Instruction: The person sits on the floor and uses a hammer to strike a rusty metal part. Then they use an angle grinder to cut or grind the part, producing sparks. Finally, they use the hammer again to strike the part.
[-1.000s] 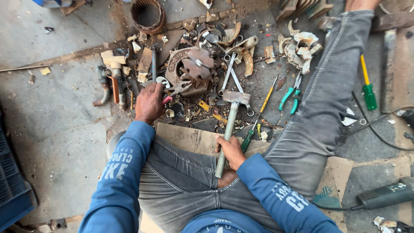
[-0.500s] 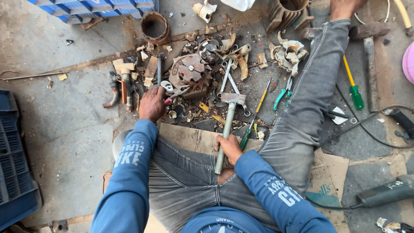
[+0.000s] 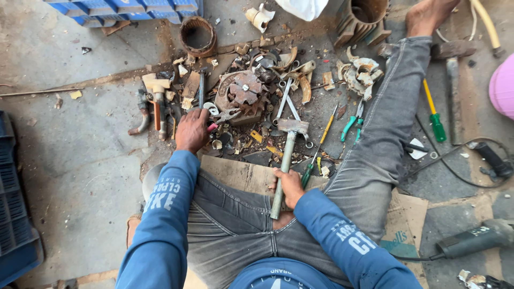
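The view has slid forward since a second ago, so more of the floor ahead of the person shows, but the hands have hardly shifted. The left hand (image 3: 191, 130) stays closed round red-handled pliers (image 3: 224, 117), their nose against the rusty motor housing (image 3: 242, 96) just ahead of it. The right hand (image 3: 289, 187) keeps its grip low on the shaft of a hammer (image 3: 285, 159), whose head lies on the ground beyond, between the two hands. So the work looks paused in the same hold, not moved on.

Around them is grimy concrete (image 3: 80, 155) strewn with metal scraps. A flattened cardboard sheet (image 3: 235, 174) lies under the legs. Right of the hammer hand lie teal-handled pliers (image 3: 352, 122), a green screwdriver (image 3: 432, 112) and an angle grinder (image 3: 474, 239). Blue crates (image 3: 16, 214) stand far left.
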